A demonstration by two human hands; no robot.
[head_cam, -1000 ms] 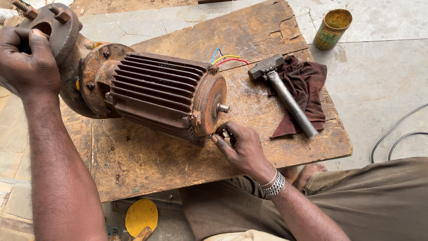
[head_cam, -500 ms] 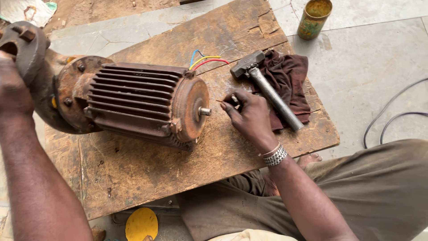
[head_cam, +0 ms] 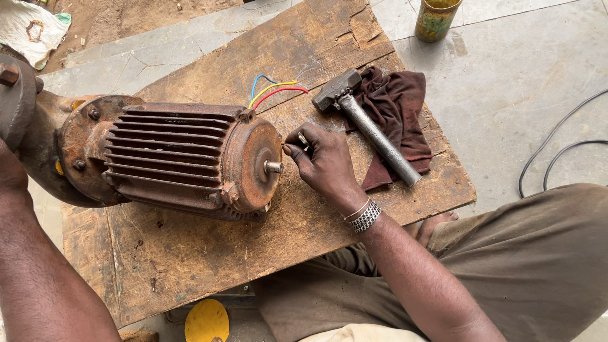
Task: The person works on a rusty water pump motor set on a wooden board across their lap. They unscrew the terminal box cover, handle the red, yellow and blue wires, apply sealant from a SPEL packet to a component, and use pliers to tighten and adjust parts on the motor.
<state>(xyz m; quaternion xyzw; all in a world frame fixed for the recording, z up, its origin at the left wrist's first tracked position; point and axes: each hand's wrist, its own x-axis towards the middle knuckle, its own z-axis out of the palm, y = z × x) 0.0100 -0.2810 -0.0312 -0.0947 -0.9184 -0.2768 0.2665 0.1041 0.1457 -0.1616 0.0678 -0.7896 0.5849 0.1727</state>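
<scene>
A rusty finned electric motor lies on its side on a worn wooden board, its end cover and short shaft facing right. My right hand is at the upper right edge of that end cover, with its fingertips pinched on a small metal bolt. My left hand is mostly out of frame at the left edge, resting against the pump housing bolted to the motor's far end. Blue, yellow and red wires stick out behind the motor.
A steel-handled hammer lies on a dark maroon rag right of my hand. A rusty tin can stands on the concrete floor beyond. Black cables curl at the right. A yellow disc lies below the board, a white cloth top left.
My right hand moved from the lower right edge of the end cover up to its upper right edge, with a small bolt in its fingers. The camera shifted, pushing my left hand out of view.
</scene>
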